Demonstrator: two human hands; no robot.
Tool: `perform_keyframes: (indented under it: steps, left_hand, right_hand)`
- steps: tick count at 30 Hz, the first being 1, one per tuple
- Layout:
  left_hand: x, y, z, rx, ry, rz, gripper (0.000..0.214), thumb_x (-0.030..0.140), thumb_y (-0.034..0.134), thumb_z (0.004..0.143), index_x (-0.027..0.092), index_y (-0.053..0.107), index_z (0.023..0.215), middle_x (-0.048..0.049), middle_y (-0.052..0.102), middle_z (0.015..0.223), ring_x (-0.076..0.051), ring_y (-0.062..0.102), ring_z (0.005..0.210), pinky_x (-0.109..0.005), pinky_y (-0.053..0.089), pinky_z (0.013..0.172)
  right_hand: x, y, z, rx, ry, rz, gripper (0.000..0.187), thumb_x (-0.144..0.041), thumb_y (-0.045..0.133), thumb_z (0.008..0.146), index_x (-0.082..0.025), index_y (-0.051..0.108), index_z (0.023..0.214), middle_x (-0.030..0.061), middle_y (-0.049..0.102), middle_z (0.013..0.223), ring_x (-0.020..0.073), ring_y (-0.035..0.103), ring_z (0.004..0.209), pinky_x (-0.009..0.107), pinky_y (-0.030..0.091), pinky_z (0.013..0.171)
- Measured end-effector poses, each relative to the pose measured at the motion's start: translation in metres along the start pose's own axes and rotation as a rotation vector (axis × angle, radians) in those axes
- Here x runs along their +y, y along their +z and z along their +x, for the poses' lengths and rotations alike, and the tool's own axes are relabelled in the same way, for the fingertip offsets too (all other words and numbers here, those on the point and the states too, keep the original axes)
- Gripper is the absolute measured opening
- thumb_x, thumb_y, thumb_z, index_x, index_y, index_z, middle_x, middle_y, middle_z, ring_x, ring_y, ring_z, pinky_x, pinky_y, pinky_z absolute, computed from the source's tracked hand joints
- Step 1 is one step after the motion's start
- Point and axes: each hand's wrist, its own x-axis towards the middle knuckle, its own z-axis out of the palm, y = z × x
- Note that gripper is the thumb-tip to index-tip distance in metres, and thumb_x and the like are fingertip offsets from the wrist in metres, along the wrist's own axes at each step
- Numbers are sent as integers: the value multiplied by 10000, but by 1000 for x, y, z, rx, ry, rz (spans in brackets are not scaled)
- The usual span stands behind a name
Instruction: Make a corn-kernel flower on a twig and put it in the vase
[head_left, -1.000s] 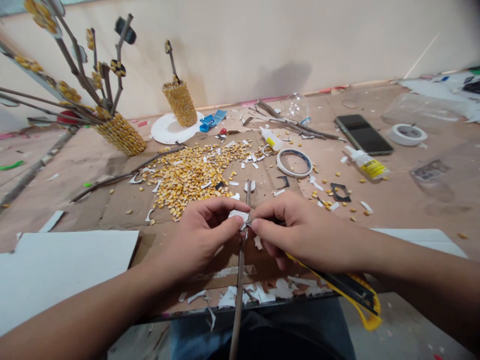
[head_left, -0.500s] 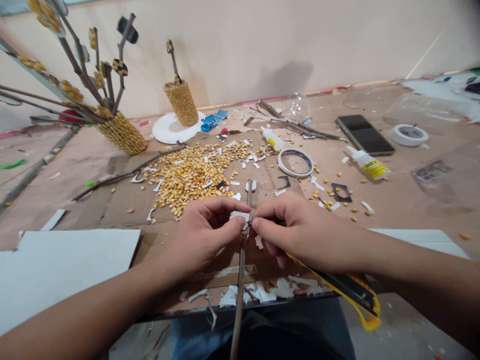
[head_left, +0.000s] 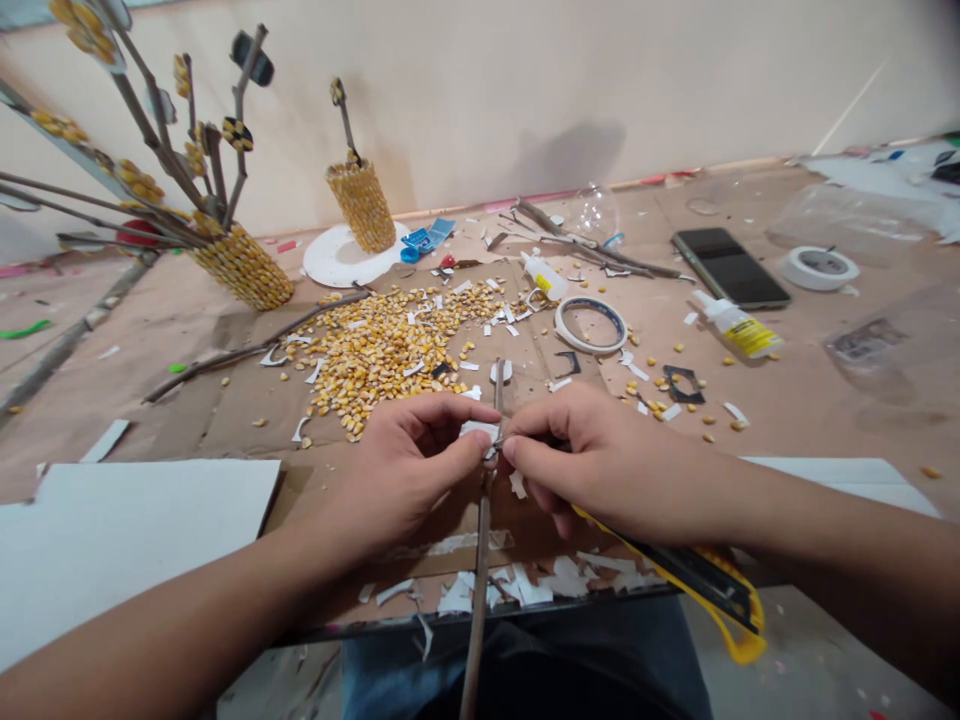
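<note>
My left hand is closed, pinching a small white piece between thumb and forefinger. My right hand is wrapped round a yellow and black utility knife, whose handle sticks out below the palm. Near my right thumb tip the knife's front end meets the edge of the white piece; the exact contact is hidden by the fingers. A thin brown stick runs beneath both hands, from the table over its front edge towards my lap. Just beyond the fingers lies a heap of corn kernels.
Two kernel-covered vases with twigs stand at the back left, one on a white ring. Glue bottles, a tape roll and a phone lie to the right. White board is at the left front; paper scraps line the edge.
Almost nothing differs. The knife's handle end has shifted very slightly right and down, while both hands keep their places around the white piece.
</note>
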Motion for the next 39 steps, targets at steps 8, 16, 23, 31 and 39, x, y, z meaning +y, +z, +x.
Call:
perform_keyframes:
  steps: [8, 16, 23, 31, 39]
  left_hand:
    - [3, 3, -3, 13, 10, 25, 172, 260, 804, 810, 179, 846, 956, -34, 752, 712, -108, 589, 581, -188, 440, 508]
    - [-7, -4, -3, -82, 128, 166, 309, 240, 791, 869, 178, 814, 1171, -64, 808, 931, -150, 706, 784, -227, 551, 719]
    - [-7, -4, -5, -79, 207, 311, 292, 252, 764, 901, 190, 825, 1179, -89, 824, 1046, -198, 748, 902, -277, 573, 811]
    - [-1, -2, -2, -70, 13, 143, 380, 280, 784, 846, 164, 814, 1206, -101, 839, 1051, -237, 762, 916, -308, 588, 799]
    - [4, -1, -4, -252, 94, 202, 314, 235, 674, 920, 176, 807, 1198, -74, 823, 1022, -204, 732, 888, -281, 555, 788]
  right_hand:
    - [1, -1, 3, 11, 1, 4, 373, -313, 534, 971, -212, 567, 614, -8, 633, 499, 122, 577, 456, 225, 387, 467]
    - [4, 0, 5, -42, 38, 153, 291, -328, 578, 957, -201, 581, 696, -30, 614, 555, 111, 620, 467, 199, 401, 438]
    - [6, 0, 7, -69, 47, 255, 162, -314, 604, 939, -201, 607, 822, -47, 607, 567, 113, 627, 454, 187, 411, 421]
    - [4, -8, 2, 193, -253, -182, 191, -276, 616, 911, -204, 610, 734, -47, 557, 605, 101, 499, 543, 238, 329, 511]
    - [7, -6, 2, 270, -451, -421, 111, -152, 621, 862, -181, 727, 848, -50, 603, 639, 86, 464, 554, 245, 332, 587]
